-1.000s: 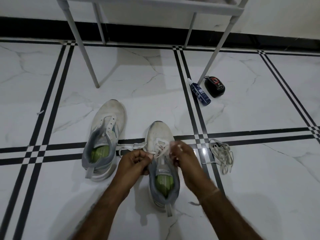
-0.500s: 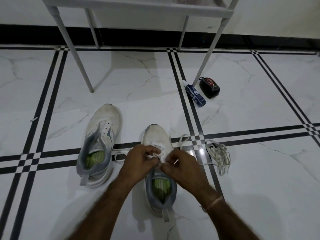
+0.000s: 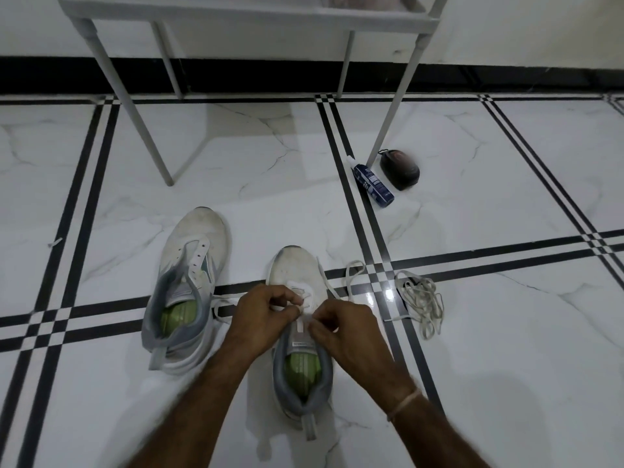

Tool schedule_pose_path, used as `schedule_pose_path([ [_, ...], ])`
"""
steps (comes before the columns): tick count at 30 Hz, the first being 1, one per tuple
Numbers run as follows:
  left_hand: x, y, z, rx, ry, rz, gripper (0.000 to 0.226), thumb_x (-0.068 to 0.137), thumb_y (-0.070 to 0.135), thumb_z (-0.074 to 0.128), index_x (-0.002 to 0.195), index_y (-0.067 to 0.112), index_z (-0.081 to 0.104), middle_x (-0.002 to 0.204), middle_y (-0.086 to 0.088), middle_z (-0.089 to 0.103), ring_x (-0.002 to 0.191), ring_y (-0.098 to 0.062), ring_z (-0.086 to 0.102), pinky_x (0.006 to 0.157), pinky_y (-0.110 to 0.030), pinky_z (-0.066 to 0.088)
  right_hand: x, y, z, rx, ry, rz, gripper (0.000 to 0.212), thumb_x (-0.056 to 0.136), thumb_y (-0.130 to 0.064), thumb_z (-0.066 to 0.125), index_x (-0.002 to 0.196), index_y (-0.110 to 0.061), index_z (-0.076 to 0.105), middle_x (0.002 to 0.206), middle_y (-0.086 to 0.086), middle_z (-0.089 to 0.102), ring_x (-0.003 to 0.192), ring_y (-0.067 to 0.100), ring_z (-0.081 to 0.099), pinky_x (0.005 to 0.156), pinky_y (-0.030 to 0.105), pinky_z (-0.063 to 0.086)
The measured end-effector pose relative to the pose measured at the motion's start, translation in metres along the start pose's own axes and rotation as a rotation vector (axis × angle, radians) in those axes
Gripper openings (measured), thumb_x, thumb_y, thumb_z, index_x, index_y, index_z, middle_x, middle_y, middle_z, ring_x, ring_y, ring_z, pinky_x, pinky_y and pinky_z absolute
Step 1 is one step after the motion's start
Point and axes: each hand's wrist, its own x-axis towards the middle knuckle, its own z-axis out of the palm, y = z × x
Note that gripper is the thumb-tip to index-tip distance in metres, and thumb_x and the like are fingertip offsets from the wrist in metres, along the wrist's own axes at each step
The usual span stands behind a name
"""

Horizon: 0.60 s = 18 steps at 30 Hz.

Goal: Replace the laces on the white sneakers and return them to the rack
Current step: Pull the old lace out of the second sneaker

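Left hand (image 3: 260,315) and right hand (image 3: 341,327) are lacing the near sneaker (image 3: 297,271) on the floor (image 3: 506,366).
Both are pinching the white lace (image 3: 305,298) with curled fingers at the lower eyelets. Next, the ends probably need threading higher. The second sneaker (image 3: 192,251) is lying unlaced just beside, with the rack (image 3: 236,11) behind.

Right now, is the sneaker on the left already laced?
No, the left sneaker shows a row of empty eyelets and an open tongue, with no lace threaded through it.
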Motion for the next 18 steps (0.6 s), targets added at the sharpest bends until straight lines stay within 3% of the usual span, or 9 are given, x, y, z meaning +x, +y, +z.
schedule_pose_path([
  [2, 0.000, 0.002, -0.003, 0.006, -0.024, 0.014, 0.014, 0.079, 0.015, 0.080, 0.086, 0.027, 0.080, 0.089, 0.008, 0.072, 0.085, -0.005, 0.066, 0.073, -0.022, 0.052, 0.004, 0.000, -0.003, -0.021, 0.012, 0.020, 0.012, 0.092, -0.031, 0.071, 0.083, -0.023, 0.070, 0.074, -0.015, 0.064, 0.069, 0.001, 0.060, 0.068, 0.016, 0.045],
  [4, 0.000, 0.005, -0.005, 0.103, -0.041, 0.059, 0.012, 0.077, 0.022, 0.082, 0.086, 0.028, 0.078, 0.091, 0.009, 0.070, 0.086, -0.006, 0.065, 0.076, -0.025, 0.053, 0.004, 0.001, -0.002, -0.022, 0.040, 0.064, 0.016, 0.091, -0.028, 0.073, 0.077, -0.027, 0.065, 0.068, -0.018, 0.058, 0.065, -0.002, 0.057, 0.064, 0.008, 0.039],
  [8, -0.004, 0.019, -0.002, 0.443, 0.003, 0.112, 0.021, 0.077, 0.048, 0.080, 0.089, 0.034, 0.070, 0.098, 0.014, 0.060, 0.091, -0.008, 0.060, 0.077, -0.028, 0.047, 0.006, 0.000, 0.007, -0.018, 0.080, 0.103, 0.014, 0.091, -0.030, 0.074, 0.080, -0.024, 0.068, 0.070, -0.017, 0.059, 0.066, -0.001, 0.057, 0.063, 0.008, 0.040],
  [15, -0.005, 0.037, 0.001, 0.763, 0.033, 0.162, 0.022, 0.086, 0.054, 0.071, 0.096, 0.034, 0.072, 0.108, 0.012, 0.057, 0.098, -0.012, 0.063, 0.072, -0.026, 0.042, 0.007, 0.002, 0.008, -0.028, 0.096, 0.137, 0.021, 0.094, -0.032, 0.071, 0.076, -0.026, 0.061, 0.070, -0.014, 0.059, 0.066, 0.001, 0.056, 0.061, 0.007, 0.039],
  [17, -0.003, 0.034, -0.001, 0.684, -0.001, 0.143, 0.016, 0.086, 0.047, 0.073, 0.088, 0.032, 0.074, 0.099, 0.014, 0.060, 0.092, -0.011, 0.064, 0.071, -0.026, 0.045, 0.007, 0.003, 0.007, -0.019, 0.100, 0.144, 0.023, 0.093, -0.032, 0.071, 0.074, -0.026, 0.060, 0.066, -0.015, 0.057, 0.064, 0.000, 0.056, 0.060, 0.008, 0.039],
  [18, -0.001, 0.027, -0.003, 0.472, -0.020, 0.084, 0.012, 0.086, 0.039, 0.075, 0.080, 0.029, 0.075, 0.090, 0.015, 0.064, 0.085, -0.011, 0.064, 0.069, -0.027, 0.046, 0.007, 0.004, 0.006, -0.011, 0.100, 0.153, 0.024, 0.093, -0.032, 0.071, 0.072, -0.026, 0.059, 0.065, -0.015, 0.056, 0.063, 0.001, 0.055, 0.060, 0.008, 0.038],
])
